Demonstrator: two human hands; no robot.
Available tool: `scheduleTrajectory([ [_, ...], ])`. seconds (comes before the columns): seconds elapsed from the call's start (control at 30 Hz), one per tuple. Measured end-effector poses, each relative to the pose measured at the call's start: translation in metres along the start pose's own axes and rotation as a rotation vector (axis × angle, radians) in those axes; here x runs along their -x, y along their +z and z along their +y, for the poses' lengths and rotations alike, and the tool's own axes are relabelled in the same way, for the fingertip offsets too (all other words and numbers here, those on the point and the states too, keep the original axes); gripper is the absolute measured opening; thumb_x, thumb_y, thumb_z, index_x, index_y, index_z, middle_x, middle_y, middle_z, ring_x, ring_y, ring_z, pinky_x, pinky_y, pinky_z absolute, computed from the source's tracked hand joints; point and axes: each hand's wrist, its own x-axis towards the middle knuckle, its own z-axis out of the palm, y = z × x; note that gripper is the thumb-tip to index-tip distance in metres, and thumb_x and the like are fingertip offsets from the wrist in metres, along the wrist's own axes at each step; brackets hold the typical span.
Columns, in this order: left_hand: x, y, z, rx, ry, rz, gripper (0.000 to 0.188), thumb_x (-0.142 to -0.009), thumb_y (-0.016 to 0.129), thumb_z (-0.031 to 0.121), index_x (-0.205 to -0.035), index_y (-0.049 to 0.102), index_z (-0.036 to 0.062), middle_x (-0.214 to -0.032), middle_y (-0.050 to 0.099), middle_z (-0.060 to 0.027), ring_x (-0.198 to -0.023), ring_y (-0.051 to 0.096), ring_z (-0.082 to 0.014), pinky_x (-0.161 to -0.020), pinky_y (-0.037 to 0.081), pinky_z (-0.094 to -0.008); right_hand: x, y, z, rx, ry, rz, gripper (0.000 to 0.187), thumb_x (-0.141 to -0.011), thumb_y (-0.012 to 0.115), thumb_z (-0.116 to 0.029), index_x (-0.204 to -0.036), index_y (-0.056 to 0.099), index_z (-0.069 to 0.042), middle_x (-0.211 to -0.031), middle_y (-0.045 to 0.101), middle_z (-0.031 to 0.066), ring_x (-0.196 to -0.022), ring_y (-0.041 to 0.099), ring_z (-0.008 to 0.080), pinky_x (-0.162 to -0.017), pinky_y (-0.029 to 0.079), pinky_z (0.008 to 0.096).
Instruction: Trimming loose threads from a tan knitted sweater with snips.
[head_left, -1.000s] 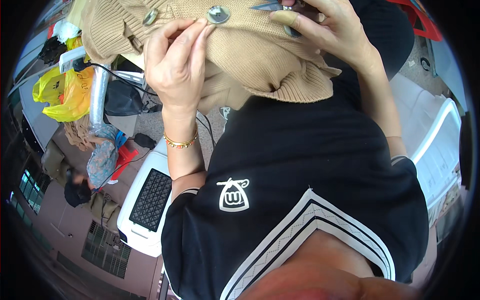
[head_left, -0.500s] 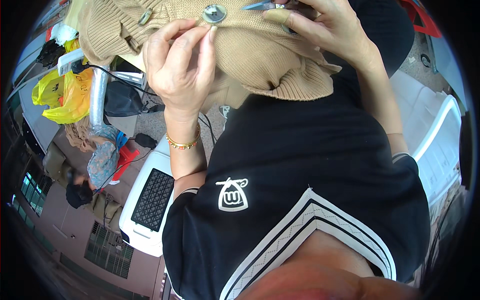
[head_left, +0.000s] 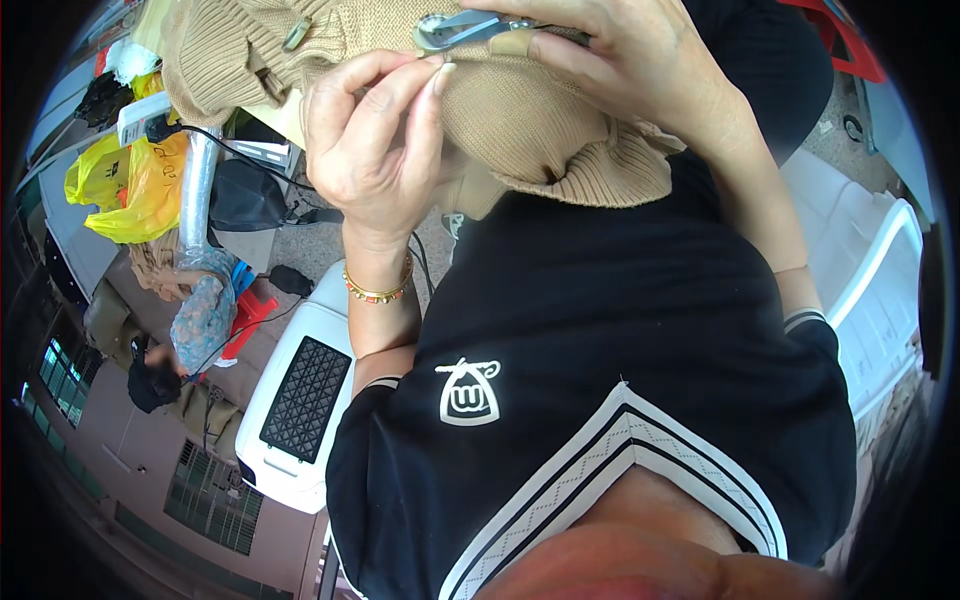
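Note:
A beige ribbed knit garment (head_left: 545, 115) lies bunched across my lap. On it sits a shiny round button (head_left: 428, 33), and a second button (head_left: 297, 34) shows farther left. My right hand (head_left: 650, 75) grips a pair of small thread snips (head_left: 478, 28), its thumb along the handle. The snips' blue-grey blades point left and lie over the round button. Just below that button, my left hand (head_left: 375, 145) pinches with thumb and forefinger against the knit. Whatever lies between those fingertips is too small to make out.
To the left are yellow plastic bags (head_left: 150, 190), a black bag (head_left: 247, 195) and a dark cable. A white box with a black grille (head_left: 308, 400) stands by my left elbow. Another person (head_left: 200, 320) is at the far left. A white plastic chair (head_left: 870, 290) is at right.
My right hand has brought the snips left, so the blades now overlap the round button. My left hand has shifted slightly right and down, still pinching.

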Motion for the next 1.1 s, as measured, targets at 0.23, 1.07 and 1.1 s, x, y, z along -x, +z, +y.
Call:
scheduleTrajectory([
  [0.23,0.001,-0.001,0.003,-0.008,-0.006,-0.017,0.018,-0.075,0.081,0.003,-0.093,0.078,0.0066,-0.093,0.07,-0.0052,-0.084,0.064,-0.019,-0.075,0.05,-0.0309,0.001,0.028,0.02,-0.129,-0.204,0.259,0.027,-0.08,0.076,-0.016,-0.106,0.074,-0.009,-0.079,0.058,0.0073,-0.073,0.061,0.0266,-0.062,0.047,0.0363],
  [1.07,-0.02,0.021,-0.008,0.346,-0.244,0.151,0.009,-0.098,0.062,-0.002,-0.103,0.067,-0.0074,-0.092,0.074,-0.0159,-0.079,0.072,-0.0144,-0.072,0.059,-0.0234,0.004,-0.004,0.012,-0.189,0.046,-0.022,0.03,-0.082,0.075,-0.012,-0.11,0.071,-0.004,-0.084,0.06,0.0101,-0.073,0.061,0.0277,-0.063,0.048,0.0354],
  [1.1,-0.023,0.023,-0.008,0.29,-0.218,0.133,0.009,-0.098,0.062,-0.002,-0.103,0.067,-0.0072,-0.089,0.074,-0.0148,-0.078,0.072,-0.0136,-0.071,0.059,-0.0224,0.008,0.011,0.026,-0.204,-0.114,0.131,0.03,-0.083,0.075,-0.014,-0.111,0.071,-0.005,-0.085,0.061,0.01,-0.075,0.062,0.0284,-0.064,0.049,0.036],
])
